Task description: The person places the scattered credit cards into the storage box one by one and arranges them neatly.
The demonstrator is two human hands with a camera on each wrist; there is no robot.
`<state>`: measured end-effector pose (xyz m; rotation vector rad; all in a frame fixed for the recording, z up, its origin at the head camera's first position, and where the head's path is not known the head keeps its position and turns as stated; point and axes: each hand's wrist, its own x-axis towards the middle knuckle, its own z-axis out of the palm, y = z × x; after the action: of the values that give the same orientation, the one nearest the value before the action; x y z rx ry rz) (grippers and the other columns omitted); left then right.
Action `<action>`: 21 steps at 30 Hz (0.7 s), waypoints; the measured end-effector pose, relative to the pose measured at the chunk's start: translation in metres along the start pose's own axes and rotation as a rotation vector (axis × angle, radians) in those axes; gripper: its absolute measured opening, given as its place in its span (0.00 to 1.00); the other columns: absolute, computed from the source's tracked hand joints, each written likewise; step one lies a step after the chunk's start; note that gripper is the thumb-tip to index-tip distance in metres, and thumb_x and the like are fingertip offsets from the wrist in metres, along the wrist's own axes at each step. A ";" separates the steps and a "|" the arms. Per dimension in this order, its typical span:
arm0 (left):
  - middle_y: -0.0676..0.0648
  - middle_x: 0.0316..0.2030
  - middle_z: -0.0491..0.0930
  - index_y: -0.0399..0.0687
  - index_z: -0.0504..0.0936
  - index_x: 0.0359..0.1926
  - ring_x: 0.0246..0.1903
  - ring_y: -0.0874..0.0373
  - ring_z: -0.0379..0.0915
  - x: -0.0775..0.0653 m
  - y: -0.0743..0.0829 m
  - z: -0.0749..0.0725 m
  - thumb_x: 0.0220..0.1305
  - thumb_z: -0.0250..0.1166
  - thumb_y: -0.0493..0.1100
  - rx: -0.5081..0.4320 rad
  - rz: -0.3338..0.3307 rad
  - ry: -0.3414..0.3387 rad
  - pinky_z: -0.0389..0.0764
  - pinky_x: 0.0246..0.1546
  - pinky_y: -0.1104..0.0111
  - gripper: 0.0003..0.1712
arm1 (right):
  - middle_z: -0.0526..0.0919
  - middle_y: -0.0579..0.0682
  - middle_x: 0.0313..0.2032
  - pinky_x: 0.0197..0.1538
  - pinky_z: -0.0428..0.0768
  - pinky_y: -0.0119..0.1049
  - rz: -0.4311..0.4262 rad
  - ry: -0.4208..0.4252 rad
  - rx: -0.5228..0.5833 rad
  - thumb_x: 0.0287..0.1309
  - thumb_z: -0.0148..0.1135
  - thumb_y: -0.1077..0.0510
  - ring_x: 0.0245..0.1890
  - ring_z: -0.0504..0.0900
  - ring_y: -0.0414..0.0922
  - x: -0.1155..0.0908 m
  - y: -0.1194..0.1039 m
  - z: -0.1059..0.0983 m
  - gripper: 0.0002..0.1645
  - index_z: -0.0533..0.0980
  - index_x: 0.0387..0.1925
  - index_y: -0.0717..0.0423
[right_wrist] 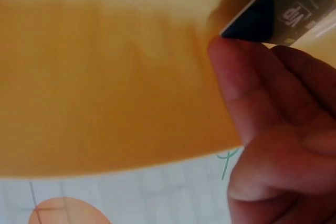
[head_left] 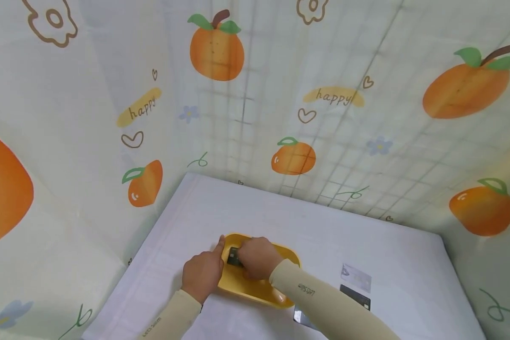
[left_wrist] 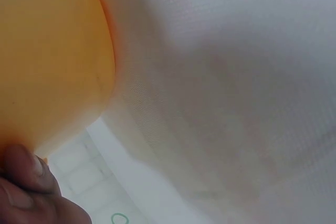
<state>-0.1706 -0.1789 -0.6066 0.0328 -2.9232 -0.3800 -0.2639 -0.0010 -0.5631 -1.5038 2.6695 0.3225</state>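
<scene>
A shallow yellow tray [head_left: 240,292] with rounded corners lies on the white tabletop. My left hand [head_left: 201,275] grips its left end, one finger along the rim; in the left wrist view the fingertips [left_wrist: 39,169] sit against the tray's wall [left_wrist: 52,61]. Inside the tray, my right hand [head_left: 260,258] pinches a dark card [head_left: 233,257] near the left end. Closer up in the right wrist view, that card [right_wrist: 294,17] shows "VIP" lettering and tilts up at the fingertips. Part of the tray's inside is hidden under the right hand and sleeve.
Right of the tray lie a pale card [head_left: 356,277] and a black card [head_left: 355,296], the latter partly under the right sleeve. A dark-edged flat item [head_left: 301,317] shows beside the tray's near right corner. Fruit-printed curtains [head_left: 255,118] rise behind and beside the table.
</scene>
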 end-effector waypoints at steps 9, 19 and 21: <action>0.55 0.11 0.61 0.62 0.69 0.79 0.10 0.60 0.54 0.000 0.007 0.001 0.74 0.63 0.48 -0.012 0.000 -0.033 0.59 0.10 0.66 0.35 | 0.71 0.38 0.18 0.27 0.77 0.35 0.027 -0.004 0.042 0.51 0.77 0.48 0.20 0.70 0.40 -0.007 0.001 0.006 0.14 0.78 0.23 0.43; 0.54 0.10 0.61 0.64 0.69 0.80 0.10 0.58 0.56 -0.002 0.003 -0.001 0.74 0.64 0.49 -0.011 -0.036 -0.059 0.61 0.10 0.64 0.35 | 0.74 0.39 0.22 0.28 0.79 0.37 0.046 -0.016 0.038 0.53 0.74 0.48 0.21 0.71 0.40 -0.011 -0.005 0.007 0.10 0.81 0.28 0.45; 0.54 0.10 0.62 0.63 0.69 0.80 0.10 0.58 0.57 -0.001 0.002 -0.001 0.74 0.64 0.49 -0.033 -0.038 -0.051 0.61 0.10 0.64 0.35 | 0.74 0.39 0.24 0.29 0.80 0.37 0.061 -0.013 0.041 0.52 0.74 0.45 0.22 0.71 0.39 -0.014 -0.005 0.004 0.12 0.82 0.31 0.46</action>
<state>-0.1691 -0.1769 -0.6055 0.0751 -2.9695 -0.4415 -0.2524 0.0094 -0.5652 -1.4072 2.6985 0.2777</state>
